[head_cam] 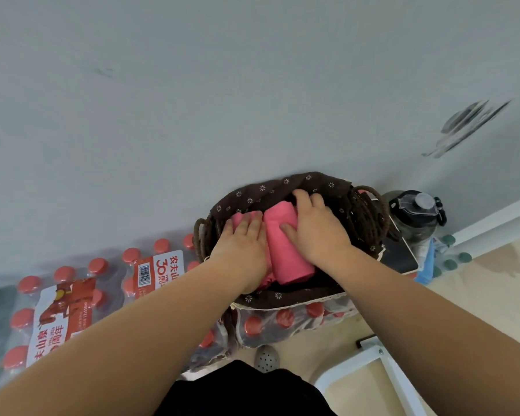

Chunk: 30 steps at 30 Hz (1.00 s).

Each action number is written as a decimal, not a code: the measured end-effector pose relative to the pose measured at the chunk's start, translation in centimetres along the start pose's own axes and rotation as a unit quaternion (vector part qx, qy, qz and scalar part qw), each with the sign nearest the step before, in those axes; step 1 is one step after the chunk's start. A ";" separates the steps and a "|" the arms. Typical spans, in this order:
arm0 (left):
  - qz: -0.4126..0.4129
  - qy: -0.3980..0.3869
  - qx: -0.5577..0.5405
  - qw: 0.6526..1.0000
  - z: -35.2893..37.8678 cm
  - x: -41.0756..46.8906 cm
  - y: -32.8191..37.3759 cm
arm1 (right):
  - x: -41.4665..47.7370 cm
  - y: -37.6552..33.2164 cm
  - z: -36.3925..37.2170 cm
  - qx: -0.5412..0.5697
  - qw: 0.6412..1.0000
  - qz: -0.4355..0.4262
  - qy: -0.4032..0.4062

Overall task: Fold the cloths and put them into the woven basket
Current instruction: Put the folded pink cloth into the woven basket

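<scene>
A woven basket [370, 217] with a brown flowered lining stands against the grey wall, on top of a pack of red-capped bottles. Inside it lie folded pink cloths. One folded pink cloth [285, 250] lies in the middle of the basket, and my right hand [315, 229] presses on its right side with fingers spread, the fingertips reaching the far lining. My left hand [243, 238] lies flat, fingers straight, on another pink cloth [237, 219] at the basket's left side. Most of that cloth is hidden under the hand.
Shrink-wrapped packs of red-capped water bottles [72, 298] sit on the floor to the left and under the basket. A large dark water jug [418, 217] and a dark tablet-like slab [398, 253] stand right of the basket. A white metal frame [382, 364] is at the lower right.
</scene>
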<state>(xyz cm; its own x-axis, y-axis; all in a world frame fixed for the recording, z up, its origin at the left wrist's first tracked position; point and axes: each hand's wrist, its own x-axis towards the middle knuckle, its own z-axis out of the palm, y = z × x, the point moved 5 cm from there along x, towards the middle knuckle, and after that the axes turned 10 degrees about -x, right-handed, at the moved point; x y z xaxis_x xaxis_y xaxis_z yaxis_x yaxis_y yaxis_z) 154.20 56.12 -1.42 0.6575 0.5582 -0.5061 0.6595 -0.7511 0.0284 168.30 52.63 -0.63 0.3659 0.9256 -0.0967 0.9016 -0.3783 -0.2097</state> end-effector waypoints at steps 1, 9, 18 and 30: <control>-0.002 0.000 -0.003 1.000 0.2 0.1 0.1 | -0.5 -0.5 -0.6 -0.061 0.996 -0.060 0.033; 0.002 -0.010 0.014 1.000 -0.2 0.0 0.2 | -2.1 1.4 2.5 -0.289 0.903 -0.271 -0.169; -0.022 -0.064 0.074 0.995 -0.8 -0.3 -0.8 | -1.3 1.1 3.6 -0.254 0.888 -0.237 -0.301; -0.042 -0.077 0.083 0.993 0.6 1.5 -0.8 | -1.1 1.0 3.7 -0.254 0.887 -0.214 -0.320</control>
<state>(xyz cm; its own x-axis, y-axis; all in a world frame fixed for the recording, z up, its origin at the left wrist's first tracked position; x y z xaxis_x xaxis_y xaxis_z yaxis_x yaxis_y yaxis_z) 154.44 57.40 -2.74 0.5313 0.5699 -0.6268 0.6312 -0.7598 -0.1557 167.93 51.16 -4.30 -0.0946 0.7258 -0.6814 0.9736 0.2104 0.0890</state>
